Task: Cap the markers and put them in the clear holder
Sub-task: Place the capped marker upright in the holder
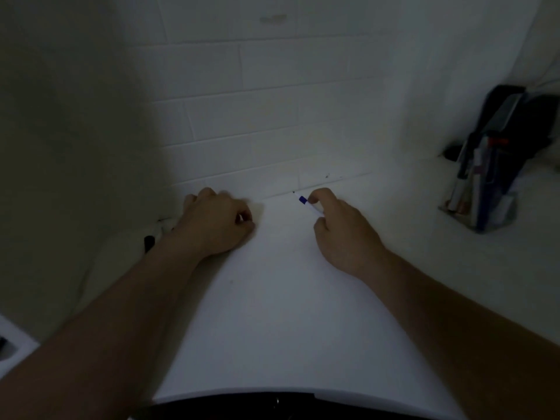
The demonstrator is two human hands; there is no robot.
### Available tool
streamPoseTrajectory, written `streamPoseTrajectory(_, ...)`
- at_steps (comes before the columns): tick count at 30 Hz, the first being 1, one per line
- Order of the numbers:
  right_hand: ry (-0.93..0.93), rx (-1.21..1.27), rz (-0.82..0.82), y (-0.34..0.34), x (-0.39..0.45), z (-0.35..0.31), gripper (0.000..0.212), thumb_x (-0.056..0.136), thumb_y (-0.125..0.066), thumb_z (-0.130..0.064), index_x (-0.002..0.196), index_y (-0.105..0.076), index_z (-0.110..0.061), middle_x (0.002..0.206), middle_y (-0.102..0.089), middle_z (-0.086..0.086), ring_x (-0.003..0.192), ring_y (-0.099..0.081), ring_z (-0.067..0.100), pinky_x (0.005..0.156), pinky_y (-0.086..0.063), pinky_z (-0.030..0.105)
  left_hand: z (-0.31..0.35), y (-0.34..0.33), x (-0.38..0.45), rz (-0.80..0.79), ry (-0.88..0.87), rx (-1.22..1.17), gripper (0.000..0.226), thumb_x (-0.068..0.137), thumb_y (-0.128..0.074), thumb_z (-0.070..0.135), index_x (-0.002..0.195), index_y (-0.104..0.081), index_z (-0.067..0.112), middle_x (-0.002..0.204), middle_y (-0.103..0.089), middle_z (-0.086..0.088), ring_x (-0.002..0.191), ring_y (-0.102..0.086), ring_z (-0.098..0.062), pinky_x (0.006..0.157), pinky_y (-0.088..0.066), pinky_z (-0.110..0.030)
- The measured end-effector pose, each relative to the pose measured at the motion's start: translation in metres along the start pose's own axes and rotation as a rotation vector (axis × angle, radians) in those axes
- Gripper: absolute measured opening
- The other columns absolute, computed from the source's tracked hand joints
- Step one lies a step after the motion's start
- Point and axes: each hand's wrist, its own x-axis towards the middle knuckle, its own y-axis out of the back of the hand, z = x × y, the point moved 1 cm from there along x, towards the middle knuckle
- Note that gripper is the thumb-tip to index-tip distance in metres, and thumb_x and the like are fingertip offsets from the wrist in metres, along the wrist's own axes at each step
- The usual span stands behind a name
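Where the white tabletop [272, 298] meets the tiled wall [257, 116], we see both hands near the far edge. The right hand [342, 231] pinches a white marker [309, 206] with a blue band; its dark tip points toward the wall, with no cap on it. The left hand [215, 225] lies with curled fingers, and something small and pale shows between them, but we cannot tell what it is. Just left of this hand, near the left edge, lie a dark cap or marker end [149, 242] and another pale piece, too dim to identify. The clear holder [481, 189] stands at the far right of the tabletop, with markers inside.
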Motion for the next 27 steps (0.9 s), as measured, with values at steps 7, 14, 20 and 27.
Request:
streamPoseTrajectory(7, 0.104, 0.117, 0.077, 0.002, 0.001, 0.002, 0.024, 0.103, -0.044, -0.044, 0.11, -0.061, -0.029, 0.08, -0.062, -0.004, 0.076, -0.057, 0.016, 0.069, -0.048, 0.038, 0.024, 0.013, -0.007, 0.285, -0.078, -0.443, 0.007, 0.097, -0.059, 0.034, 0.097, -0.064, 0.028, 0.087, -0.065, 0.009, 0.082, -0.058, -0.012, 0.072, -0.043, -0.025)
streamPoseTrajectory(14, 0.156, 0.114, 0.185, 0.008, 0.003, 0.005, 0.021, 0.097, -0.053, -0.045, 0.096, -0.07, -0.033, 0.073, -0.055, -0.006, 0.069, -0.051, 0.012, 0.062, -0.038, 0.03, 0.035, 0.013, -0.017, 0.359, -0.03, -0.74, 0.008, 0.09, -0.071, 0.023, 0.095, -0.072, 0.029, 0.083, -0.069, 0.022, 0.078, -0.06, 0.014, 0.066, -0.039, -0.002)
streamPoseTrajectory(20, 0.16, 0.087, 0.162, 0.004, 0.002, 0.003, 0.025, 0.097, -0.055, -0.046, 0.109, -0.073, -0.034, 0.073, -0.053, -0.006, 0.066, -0.051, 0.01, 0.059, -0.04, 0.027, 0.041, 0.011, -0.019, 0.358, -0.098, -0.725, 0.008, 0.088, -0.074, 0.024, 0.093, -0.074, 0.029, 0.084, -0.072, 0.016, 0.083, -0.064, 0.002, 0.071, -0.042, -0.006)
streamPoseTrajectory(27, 0.201, -0.06, 0.149, 0.005, 0.0, 0.001, 0.027, 0.095, -0.049, -0.05, 0.107, -0.07, -0.038, 0.074, -0.044, -0.008, 0.063, -0.043, 0.009, 0.053, -0.03, 0.028, 0.044, 0.007, -0.019, 0.359, -0.184, -0.597, 0.008, 0.088, -0.074, 0.026, 0.095, -0.075, 0.03, 0.081, -0.069, 0.018, 0.078, -0.062, 0.0, 0.071, -0.039, -0.006)
